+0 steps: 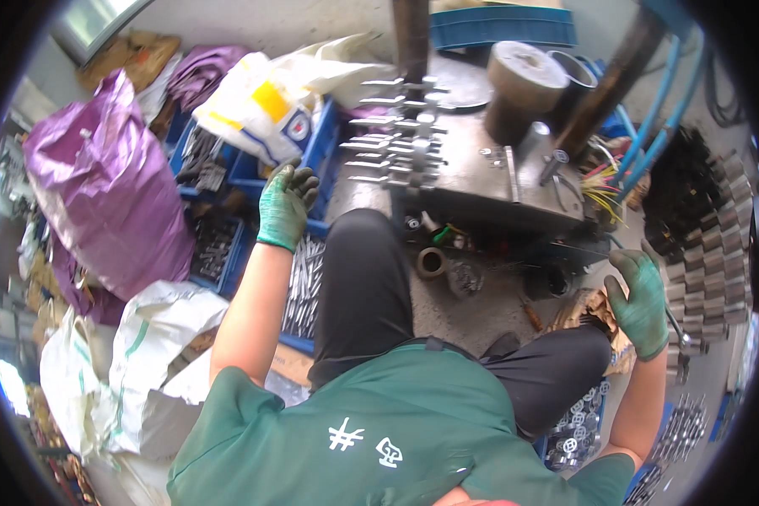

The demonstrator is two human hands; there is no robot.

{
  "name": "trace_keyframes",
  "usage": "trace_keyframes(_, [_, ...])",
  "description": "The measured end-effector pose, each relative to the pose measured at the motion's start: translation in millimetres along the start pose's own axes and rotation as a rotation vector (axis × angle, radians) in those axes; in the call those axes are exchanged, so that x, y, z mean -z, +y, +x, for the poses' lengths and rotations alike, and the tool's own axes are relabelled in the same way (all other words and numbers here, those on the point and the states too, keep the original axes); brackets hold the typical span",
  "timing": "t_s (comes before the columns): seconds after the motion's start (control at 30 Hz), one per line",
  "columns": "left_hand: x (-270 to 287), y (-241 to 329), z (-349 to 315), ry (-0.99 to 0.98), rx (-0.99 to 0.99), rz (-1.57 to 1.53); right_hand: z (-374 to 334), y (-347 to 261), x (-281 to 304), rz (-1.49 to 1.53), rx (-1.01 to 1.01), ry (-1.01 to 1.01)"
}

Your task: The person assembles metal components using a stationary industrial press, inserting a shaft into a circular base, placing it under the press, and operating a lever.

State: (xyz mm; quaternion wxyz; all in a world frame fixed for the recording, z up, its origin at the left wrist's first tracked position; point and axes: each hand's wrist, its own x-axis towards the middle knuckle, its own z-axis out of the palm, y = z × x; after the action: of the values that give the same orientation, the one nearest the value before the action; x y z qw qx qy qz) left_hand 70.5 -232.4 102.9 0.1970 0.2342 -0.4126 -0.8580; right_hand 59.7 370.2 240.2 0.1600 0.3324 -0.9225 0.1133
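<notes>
My left hand [285, 207], in a green glove with darkened fingers, is raised above the blue bins at the left. Its fingers are loosely bent and apart, with nothing visible in them. Out to the right, my right hand [641, 302] wears a matching glove. Its thumb stands away from the fingers, and I see nothing gripped. A thin metal rod [675, 323] runs close beside that hand; contact cannot be made out. Between the hands stands a metal machine table [464, 156], with a rack of flat pointed metal pieces [388, 135] on its left side.
A purple sack [114, 194] and white sacks [156, 337] crowd the left. Blue bins [320, 156] hold metal parts, including slim rods [304, 287]. Stacked metal cylinders [713, 278] line the right. Blue hoses [658, 110] hang beside the machine. A short pipe [432, 263] lies below it.
</notes>
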Motion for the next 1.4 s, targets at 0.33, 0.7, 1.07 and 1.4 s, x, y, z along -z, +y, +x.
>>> trace_keyframes(0.33, [362,-126,33,0.485,0.103,1.435,35,27,-137,0.695,-0.298,-0.212])
trace_keyframes(0.7, [331,-169,-11,0.488,0.324,1.788,21,80,-169,0.632,-0.34,0.041])
trace_keyframes(1.07, [364,-171,5,0.32,0.517,2.08,116,56,-139,0.381,-0.333,0.342])
trace_keyframes(1.4, [333,-118,5,0.804,-0.21,1.113,149,72,-206,0.175,-0.351,0.445])
